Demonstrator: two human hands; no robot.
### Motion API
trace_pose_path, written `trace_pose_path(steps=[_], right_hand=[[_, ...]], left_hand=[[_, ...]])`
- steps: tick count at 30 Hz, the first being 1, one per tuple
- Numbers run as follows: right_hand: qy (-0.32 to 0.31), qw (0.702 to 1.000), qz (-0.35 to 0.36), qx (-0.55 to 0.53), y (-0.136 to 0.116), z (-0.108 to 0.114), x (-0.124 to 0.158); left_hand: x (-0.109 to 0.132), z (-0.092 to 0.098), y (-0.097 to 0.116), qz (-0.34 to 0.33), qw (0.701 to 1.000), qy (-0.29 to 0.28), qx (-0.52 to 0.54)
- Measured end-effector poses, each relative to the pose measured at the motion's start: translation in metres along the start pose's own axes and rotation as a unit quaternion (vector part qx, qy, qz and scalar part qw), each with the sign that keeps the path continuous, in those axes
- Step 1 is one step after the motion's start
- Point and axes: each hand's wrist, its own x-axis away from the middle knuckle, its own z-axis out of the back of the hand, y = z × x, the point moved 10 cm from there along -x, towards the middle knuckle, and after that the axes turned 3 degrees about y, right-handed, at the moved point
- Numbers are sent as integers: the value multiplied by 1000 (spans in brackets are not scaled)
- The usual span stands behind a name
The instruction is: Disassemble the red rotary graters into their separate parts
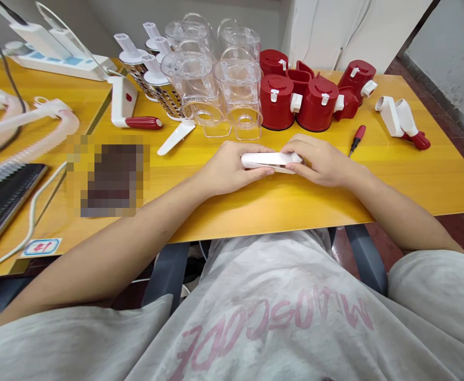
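Between my two hands, a white elongated plastic piece [269,159] is held level above the table, near its front edge. A thin gap runs along its lower side, so it looks like two layers not fully pressed together. My left hand [229,168] grips its left end, thumb below and fingers above. On the right end, my right hand [321,161] closes in the same way. Just beyond my left hand lies a flat white plastic piece [177,137]. Right of my right hand rests a screwdriver [358,138] with a red and black handle.
Clear plastic housings [237,79], perforated metal drums [166,98] and red bases [277,103] stand along the back. White cranks with red grips lie left [124,103] and right [400,119]. A power strip [63,63] and phone [9,201] are at left, near a blurred dark object [115,174].
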Motion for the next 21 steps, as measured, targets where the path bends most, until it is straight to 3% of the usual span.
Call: trace_pose_path(steps=[9, 17, 21], right_hand=[[41, 997, -23, -58, 18, 1, -3], [25, 998, -10, -50, 9, 0, -2], [58, 997, -20, -55, 16, 4, -3]], left_hand=[[0, 2, -3, 10, 1000, 6, -12], [0, 2, 0, 1, 1000, 0, -6], [0, 2, -2, 6, 1000, 1, -12]])
